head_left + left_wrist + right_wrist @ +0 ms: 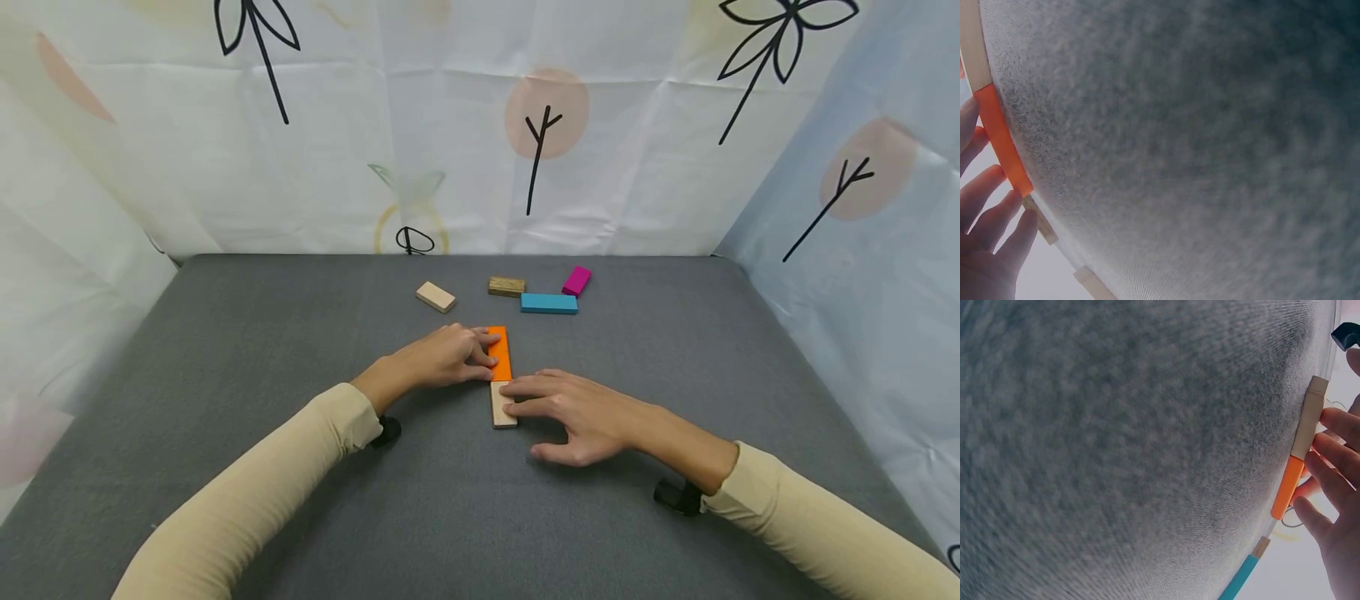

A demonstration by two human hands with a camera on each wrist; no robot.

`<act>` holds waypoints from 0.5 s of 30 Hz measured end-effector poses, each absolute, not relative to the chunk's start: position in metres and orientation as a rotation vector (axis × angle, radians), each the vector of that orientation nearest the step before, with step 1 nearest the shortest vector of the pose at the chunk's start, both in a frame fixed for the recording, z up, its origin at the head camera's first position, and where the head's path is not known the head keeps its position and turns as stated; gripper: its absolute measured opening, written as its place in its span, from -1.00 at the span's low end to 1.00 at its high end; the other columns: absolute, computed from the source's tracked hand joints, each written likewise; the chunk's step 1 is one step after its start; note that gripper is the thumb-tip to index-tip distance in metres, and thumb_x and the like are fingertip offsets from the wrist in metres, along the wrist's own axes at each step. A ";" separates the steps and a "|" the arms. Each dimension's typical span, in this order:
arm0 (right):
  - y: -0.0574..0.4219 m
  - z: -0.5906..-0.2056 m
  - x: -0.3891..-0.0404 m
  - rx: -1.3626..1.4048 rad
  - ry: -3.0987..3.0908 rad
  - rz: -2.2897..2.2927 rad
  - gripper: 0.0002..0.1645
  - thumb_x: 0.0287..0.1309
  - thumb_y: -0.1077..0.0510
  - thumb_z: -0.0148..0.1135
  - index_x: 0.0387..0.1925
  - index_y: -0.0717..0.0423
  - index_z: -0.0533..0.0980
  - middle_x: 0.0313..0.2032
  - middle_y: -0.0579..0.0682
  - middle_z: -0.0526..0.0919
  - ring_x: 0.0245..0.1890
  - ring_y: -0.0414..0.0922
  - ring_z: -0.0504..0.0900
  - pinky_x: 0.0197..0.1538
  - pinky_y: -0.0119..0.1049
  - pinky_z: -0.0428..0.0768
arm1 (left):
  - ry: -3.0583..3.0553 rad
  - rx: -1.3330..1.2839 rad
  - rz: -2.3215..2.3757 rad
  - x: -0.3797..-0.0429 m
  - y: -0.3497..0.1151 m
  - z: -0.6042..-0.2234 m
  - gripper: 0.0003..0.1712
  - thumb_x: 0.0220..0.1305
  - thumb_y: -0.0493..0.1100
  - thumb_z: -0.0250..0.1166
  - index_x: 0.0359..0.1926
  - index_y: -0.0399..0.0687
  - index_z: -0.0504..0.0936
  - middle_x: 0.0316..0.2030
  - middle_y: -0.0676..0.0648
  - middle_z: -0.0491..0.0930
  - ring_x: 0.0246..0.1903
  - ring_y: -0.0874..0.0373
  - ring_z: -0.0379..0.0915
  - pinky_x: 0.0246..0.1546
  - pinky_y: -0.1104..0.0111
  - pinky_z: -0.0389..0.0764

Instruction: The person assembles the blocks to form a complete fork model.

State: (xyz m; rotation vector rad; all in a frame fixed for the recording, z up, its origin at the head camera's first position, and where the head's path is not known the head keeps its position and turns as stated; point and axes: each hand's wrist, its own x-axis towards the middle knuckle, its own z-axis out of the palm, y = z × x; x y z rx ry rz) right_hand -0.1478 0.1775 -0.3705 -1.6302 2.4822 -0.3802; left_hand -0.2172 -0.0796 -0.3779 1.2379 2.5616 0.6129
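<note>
An orange block (500,354) and a pale wooden block (500,408) lie end to end on the grey table, the orange one farther back. My left hand (450,358) reaches in from the left, its fingertips touching the left side and top of the orange block. From the right, my right hand (585,414) rests its extended fingertips on the pale block, thumb spread apart over the table. In the left wrist view, the fingers line the edge of the orange block (1004,140). The right wrist view shows fingers beside the pale block (1310,419) and the orange block (1287,487).
Behind the hands lie a second pale wooden block (436,297), a brown wood-grained block (507,286), a blue block (549,303) and a magenta block (577,281). The grey tabletop (300,325) meets a white printed curtain (450,125) at the back.
</note>
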 end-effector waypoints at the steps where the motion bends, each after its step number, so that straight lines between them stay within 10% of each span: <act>1: 0.178 -0.371 -0.148 -1.629 2.484 -0.381 -0.38 0.28 -0.12 0.24 0.28 0.08 0.52 0.40 0.04 0.36 0.42 -0.01 0.30 0.41 0.09 0.23 | 2.563 1.236 0.611 -0.217 -0.079 -0.378 -0.61 0.31 -0.09 0.37 0.07 -0.20 0.69 0.30 -0.21 0.43 0.39 -0.04 0.24 0.35 0.09 0.31; 15: 0.177 -0.370 -0.145 -1.635 2.520 -0.296 -0.33 0.28 -0.14 0.24 0.32 0.10 0.48 0.43 0.02 0.32 0.41 -0.07 0.30 0.40 0.06 0.25 | 2.588 1.226 0.542 -0.213 -0.079 -0.377 -0.52 0.33 0.05 0.35 0.12 -0.17 0.67 0.36 -0.20 0.36 0.38 -0.09 0.25 0.29 0.09 0.39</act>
